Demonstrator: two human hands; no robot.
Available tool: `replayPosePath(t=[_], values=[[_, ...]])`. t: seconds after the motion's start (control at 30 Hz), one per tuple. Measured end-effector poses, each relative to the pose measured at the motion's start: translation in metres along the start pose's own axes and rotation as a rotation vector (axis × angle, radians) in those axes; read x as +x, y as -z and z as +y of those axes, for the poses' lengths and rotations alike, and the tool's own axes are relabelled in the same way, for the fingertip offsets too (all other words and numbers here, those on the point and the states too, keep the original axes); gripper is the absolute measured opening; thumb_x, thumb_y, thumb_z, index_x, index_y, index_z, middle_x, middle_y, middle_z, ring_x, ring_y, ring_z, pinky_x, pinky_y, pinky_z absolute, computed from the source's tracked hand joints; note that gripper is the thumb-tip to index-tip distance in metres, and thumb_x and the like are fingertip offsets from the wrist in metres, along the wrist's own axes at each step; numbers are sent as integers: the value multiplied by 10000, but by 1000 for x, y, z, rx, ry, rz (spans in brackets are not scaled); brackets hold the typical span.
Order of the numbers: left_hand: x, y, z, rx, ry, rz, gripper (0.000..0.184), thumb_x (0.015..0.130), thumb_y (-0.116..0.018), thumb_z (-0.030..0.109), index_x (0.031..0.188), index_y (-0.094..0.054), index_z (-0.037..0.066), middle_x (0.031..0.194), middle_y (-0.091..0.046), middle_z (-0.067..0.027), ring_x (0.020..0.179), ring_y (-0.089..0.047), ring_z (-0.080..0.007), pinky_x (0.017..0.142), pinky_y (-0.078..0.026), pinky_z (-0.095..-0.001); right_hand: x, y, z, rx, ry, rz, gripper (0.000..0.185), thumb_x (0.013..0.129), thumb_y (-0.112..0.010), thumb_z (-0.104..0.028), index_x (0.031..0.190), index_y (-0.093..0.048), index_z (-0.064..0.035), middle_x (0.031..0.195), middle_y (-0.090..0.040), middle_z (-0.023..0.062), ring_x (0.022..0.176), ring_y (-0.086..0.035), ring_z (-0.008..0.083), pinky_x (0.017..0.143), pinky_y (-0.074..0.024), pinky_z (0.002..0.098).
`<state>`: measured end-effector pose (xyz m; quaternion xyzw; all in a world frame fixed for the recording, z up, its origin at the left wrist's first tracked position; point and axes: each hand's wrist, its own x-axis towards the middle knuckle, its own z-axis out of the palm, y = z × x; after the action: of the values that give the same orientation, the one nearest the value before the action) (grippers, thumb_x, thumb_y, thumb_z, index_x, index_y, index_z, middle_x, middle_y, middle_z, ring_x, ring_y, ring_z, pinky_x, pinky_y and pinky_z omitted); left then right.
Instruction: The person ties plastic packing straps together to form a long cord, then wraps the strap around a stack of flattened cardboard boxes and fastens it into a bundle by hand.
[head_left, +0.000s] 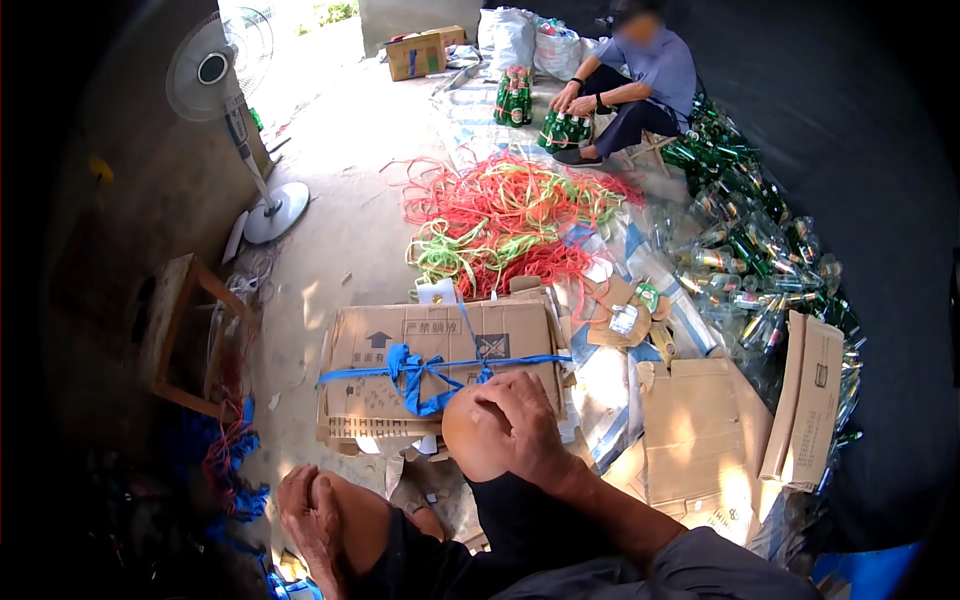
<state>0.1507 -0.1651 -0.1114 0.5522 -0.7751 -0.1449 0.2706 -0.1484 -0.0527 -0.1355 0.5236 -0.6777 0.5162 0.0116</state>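
My left hand (pixel 312 515) rests on my left knee (pixel 355 515), low in the view, its fingers lying loosely and holding nothing. On top of my right knee (pixel 462 430) lies my right hand (pixel 525 425), fingers a little bent and nothing held. Just beyond that knee is a stack of flattened cardboard boxes (pixel 355 335) on the floor. Blue strap (pixel 405 368) crosses the stack, with a loose knot on its upper face.
Red and green straps (pixel 500 210) lie heaped ahead. A seated person (pixel 650 80) touches bundled green bottles (pixel 565 130). Many bottles (pixel 740 240) and cardboard sheets (pixel 700 430) lie right. At left are a standing fan (pixel 212 68) and a wooden stool (pixel 175 320).
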Motion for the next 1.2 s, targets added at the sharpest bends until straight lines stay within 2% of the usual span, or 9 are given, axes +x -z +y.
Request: replayPosePath(t=[0.33, 0.53, 0.8, 0.97, 1.2], values=[[-5, 0, 4, -151, 58, 26, 279, 993, -617, 164, 1178, -694, -31, 1200, -692, -209, 1081, -669, -362, 960, -525, -421, 0, -3, 2, -5, -7, 5, 195, 852, -734, -57, 1038, -705, -3, 1053, -653, 156, 1000, -621, 336, 896, -511, 413], [-2, 2, -7, -61, 9, 17, 271, 1010, -605, 156, 1181, -684, -38, 1201, -688, -209, 1081, -670, -350, 966, -519, -404, 3, -2, 1, -2, -4, 2, 192, 846, -737, -46, 1029, -703, 4, 1043, -658, 153, 992, -622, 330, 891, -503, 406], [-9, 10, 33, -201, 91, 58, 279, 1011, -605, 154, 1196, -675, -43, 1195, -687, -206, 1079, -673, -344, 965, -518, -393, 2, -3, 4, -8, 12, 14, 190, 837, -739, -29, 1020, -699, 3, 1031, -664, 148, 977, -630, 320, 888, -503, 399], [-1, -5, -30, -55, -55, 22, 287, 1017, -599, 163, 1196, -670, -49, 1176, -685, -207, 1044, -677, -346, 952, -518, -402, 2, -2, 5, -8, 11, 11, 187, 835, -737, -24, 1015, -698, 2, 1031, -665, 146, 974, -633, 313, 891, -505, 394], [-2, -7, -30, -70, -60, 35, 288, 1019, -594, 164, 1197, -668, -51, 1170, -685, -207, 1031, -680, -348, 950, -519, -402, 3, -1, 5, -10, 5, 8, 186, 834, -734, -16, 1014, -694, 5, 1029, -664, 147, 971, -635, 315, 887, -506, 395]])
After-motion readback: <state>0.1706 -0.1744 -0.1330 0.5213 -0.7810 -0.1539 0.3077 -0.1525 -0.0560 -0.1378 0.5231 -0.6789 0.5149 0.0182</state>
